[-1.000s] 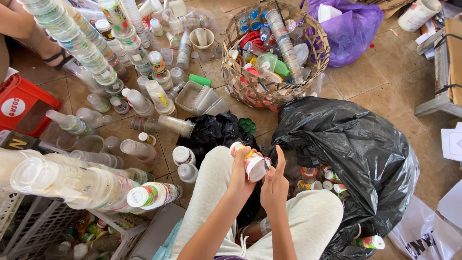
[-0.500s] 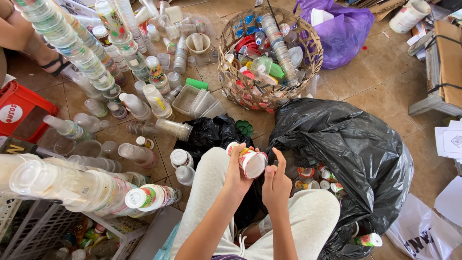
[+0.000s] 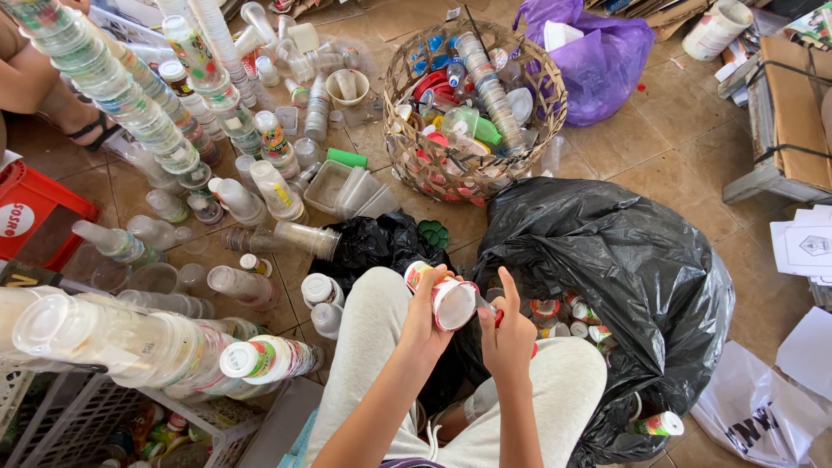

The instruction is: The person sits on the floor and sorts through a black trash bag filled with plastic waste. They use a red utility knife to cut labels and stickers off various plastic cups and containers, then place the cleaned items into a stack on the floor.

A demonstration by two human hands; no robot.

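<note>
So the left hand [image 3: 422, 322] was wrapped tight around a small plastic cup [image 3: 444, 295] with a white foil lid, held over the knees right at the mouth of the black trash bag [image 3: 624, 277]. The right hand [image 3: 507, 334] pinched a thin tool against the cup's rim, index finger sticking up. Left of the bag sat stacked clear cups [image 3: 130, 338]. Beyond the bag stood a wicker basket [image 3: 529, 130] of bottles, then a purple bag [image 3: 607, 61].
</note>
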